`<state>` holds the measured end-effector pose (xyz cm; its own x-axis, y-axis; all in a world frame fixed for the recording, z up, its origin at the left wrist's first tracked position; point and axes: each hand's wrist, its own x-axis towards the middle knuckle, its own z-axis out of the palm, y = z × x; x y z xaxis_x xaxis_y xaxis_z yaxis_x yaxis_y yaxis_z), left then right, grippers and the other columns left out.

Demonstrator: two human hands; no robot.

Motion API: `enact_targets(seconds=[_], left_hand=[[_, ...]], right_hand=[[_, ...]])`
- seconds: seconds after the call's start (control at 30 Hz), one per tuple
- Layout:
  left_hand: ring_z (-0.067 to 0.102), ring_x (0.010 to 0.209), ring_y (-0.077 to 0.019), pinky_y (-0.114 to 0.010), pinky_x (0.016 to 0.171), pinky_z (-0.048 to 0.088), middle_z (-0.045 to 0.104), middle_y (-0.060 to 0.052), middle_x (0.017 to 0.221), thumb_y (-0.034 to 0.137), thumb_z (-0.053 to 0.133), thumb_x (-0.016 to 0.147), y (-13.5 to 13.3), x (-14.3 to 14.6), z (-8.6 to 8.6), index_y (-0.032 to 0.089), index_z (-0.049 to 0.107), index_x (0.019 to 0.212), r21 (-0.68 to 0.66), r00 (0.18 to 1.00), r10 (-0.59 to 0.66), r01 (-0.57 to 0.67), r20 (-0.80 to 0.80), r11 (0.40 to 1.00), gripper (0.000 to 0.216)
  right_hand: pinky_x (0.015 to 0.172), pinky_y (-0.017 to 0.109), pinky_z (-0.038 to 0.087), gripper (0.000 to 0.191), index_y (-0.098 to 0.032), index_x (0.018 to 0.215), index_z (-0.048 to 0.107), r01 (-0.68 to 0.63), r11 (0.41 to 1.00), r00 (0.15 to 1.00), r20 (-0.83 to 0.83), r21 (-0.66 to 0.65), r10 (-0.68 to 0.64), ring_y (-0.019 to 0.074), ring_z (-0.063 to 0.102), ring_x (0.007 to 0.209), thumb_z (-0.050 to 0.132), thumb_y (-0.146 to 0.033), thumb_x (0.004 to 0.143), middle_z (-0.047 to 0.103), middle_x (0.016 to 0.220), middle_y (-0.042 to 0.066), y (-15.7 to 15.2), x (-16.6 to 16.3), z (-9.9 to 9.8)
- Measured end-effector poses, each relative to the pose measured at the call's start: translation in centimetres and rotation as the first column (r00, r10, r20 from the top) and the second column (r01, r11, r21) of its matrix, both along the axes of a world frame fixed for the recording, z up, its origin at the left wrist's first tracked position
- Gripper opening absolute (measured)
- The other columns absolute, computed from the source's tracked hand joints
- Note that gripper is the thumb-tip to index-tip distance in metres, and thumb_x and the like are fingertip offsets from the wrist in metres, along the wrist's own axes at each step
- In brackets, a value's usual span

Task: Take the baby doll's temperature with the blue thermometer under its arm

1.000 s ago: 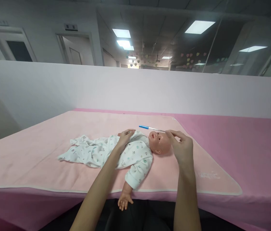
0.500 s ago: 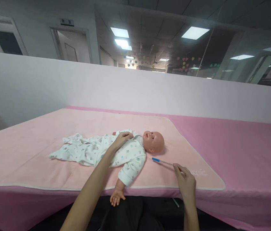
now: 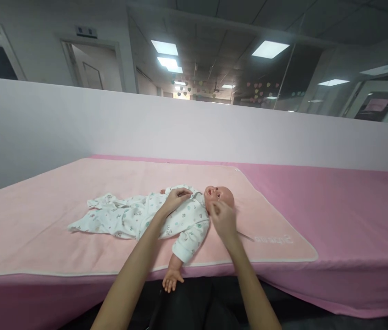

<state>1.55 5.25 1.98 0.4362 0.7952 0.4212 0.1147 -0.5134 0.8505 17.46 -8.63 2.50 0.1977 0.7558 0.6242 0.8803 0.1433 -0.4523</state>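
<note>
A baby doll [image 3: 220, 196] in a white printed sleepsuit [image 3: 135, 215] lies on its back on a pale pink mat [image 3: 59, 197], head to the right. One bare doll hand [image 3: 171, 279] hangs over the front edge. My left hand [image 3: 176, 198] rests on the doll's chest with the fingers loosely curled. My right hand [image 3: 222, 219] hovers by the doll's chin and neck, fingers pinched together; what they grip is hidden. A thin clear stick [image 3: 246, 236] shows on the mat just right of my right wrist, its other end hidden behind the hand.
The mat lies on a darker pink table cover [image 3: 345, 206]. A white partition wall [image 3: 194, 128] runs along the far side, with glass and ceiling lights above it. The table's front edge is close to my body.
My right hand carried the blue-tipped stick from beyond the doll's head down to the mat in front, then moved left to the doll's chin. My left hand stayed on the chest.
</note>
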Motion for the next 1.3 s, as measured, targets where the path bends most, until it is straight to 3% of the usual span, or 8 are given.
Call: enact_targets(seconds=[0.13,0.2,0.3,0.4,0.57,0.8,1.0,1.3], left_hand=[[0.059,0.072,-0.0179,-0.027,0.067,0.044,0.067,-0.006,0.076,0.036,0.061,0.066,0.2,0.2,-0.2,0.015,0.067,0.08,0.025,0.997,0.061,-0.062,0.045,0.998,0.025],[0.059,0.069,-0.0175,-0.027,0.065,0.044,0.067,-0.006,0.074,0.037,0.062,0.066,0.3,0.2,-0.2,0.016,0.067,0.079,0.041,0.99,0.123,-0.126,0.061,0.991,0.026],[0.059,0.068,-0.0169,-0.027,0.064,0.045,0.067,-0.006,0.075,0.039,0.064,0.064,0.2,0.0,-0.1,0.016,0.067,0.081,0.002,0.982,0.145,-0.146,0.125,0.989,0.029],[0.06,0.071,-0.0175,-0.027,0.064,0.046,0.067,-0.007,0.077,0.039,0.067,0.061,-0.1,-0.2,0.3,0.015,0.066,0.083,-0.103,0.976,0.104,-0.085,0.192,0.991,0.032],[0.06,0.071,-0.018,-0.027,0.065,0.046,0.067,-0.007,0.075,0.04,0.07,0.058,-0.4,0.1,0.5,0.016,0.067,0.079,-0.156,0.985,0.049,-0.023,0.166,0.987,0.033],[0.061,0.074,-0.02,-0.03,0.071,0.047,0.068,-0.007,0.075,0.037,0.068,0.061,-0.3,0.5,0.1,0.014,0.068,0.08,-0.156,0.995,-0.04,0.054,0.094,0.986,0.03],[0.06,0.078,-0.0213,-0.031,0.074,0.046,0.068,-0.007,0.078,0.039,0.067,0.062,-0.6,0.2,0.4,0.015,0.07,0.082,-0.153,0.998,-0.002,0.012,0.065,0.988,0.031],[0.06,0.084,-0.0212,-0.029,0.075,0.045,0.068,-0.007,0.087,0.033,0.066,0.066,-1.1,-0.2,0.7,0.017,0.068,0.095,-0.079,0.993,-0.105,0.101,-0.057,0.992,0.034]], right_hand=[[0.059,0.024,0.041,0.026,-0.015,0.092,0.057,0.052,0.997,0.945,0.327,-0.064,-0.028,0.0169,0.057,0.074,0.032,-0.019,0.086,0.06,0.09,0.009,5.0,-4.6,0.3],[0.058,0.025,0.041,0.024,-0.014,0.097,0.055,0.075,0.993,0.929,0.368,-0.095,-0.035,0.0178,0.057,0.074,0.035,-0.018,0.083,0.06,0.09,0.009,6.2,-5.4,-0.4],[0.066,0.025,0.043,0.029,-0.016,0.104,0.053,0.069,0.997,0.97,0.235,-0.04,-0.057,0.0185,0.057,0.082,0.04,-0.015,0.078,0.062,0.091,0.007,6.8,-5.2,-1.6],[0.075,0.025,0.043,0.035,-0.017,0.107,0.053,-0.028,0.993,0.999,0.029,0.11,0.025,0.0167,0.057,0.088,0.036,-0.011,0.077,0.063,0.095,0.006,6.9,-4.5,-2.6],[0.071,0.027,0.045,0.033,-0.017,0.102,0.057,-0.075,0.959,0.974,-0.187,0.274,0.13,0.0162,0.057,0.08,0.031,-0.016,0.082,0.063,0.093,0.008,7.2,-4.2,-3.3],[0.067,0.024,0.045,0.023,-0.017,0.093,0.058,-0.122,0.95,0.959,-0.211,0.288,0.187,0.014,0.055,0.072,0.037,-0.021,0.086,0.062,0.083,0.006,7.1,-4.2,-3.5],[0.08,0.029,0.045,0.026,-0.018,0.098,0.058,-0.147,0.952,0.966,-0.169,0.268,0.197,0.0159,0.057,0.089,0.034,-0.02,0.088,0.063,0.093,0.007,7.0,-4.1,-3.6],[0.083,0.027,0.043,0.028,-0.017,0.102,0.057,-0.128,0.969,0.978,-0.133,0.212,0.159,0.0155,0.057,0.091,0.032,-0.02,0.089,0.064,0.096,0.007,7.0,-4.1,-3.7]])
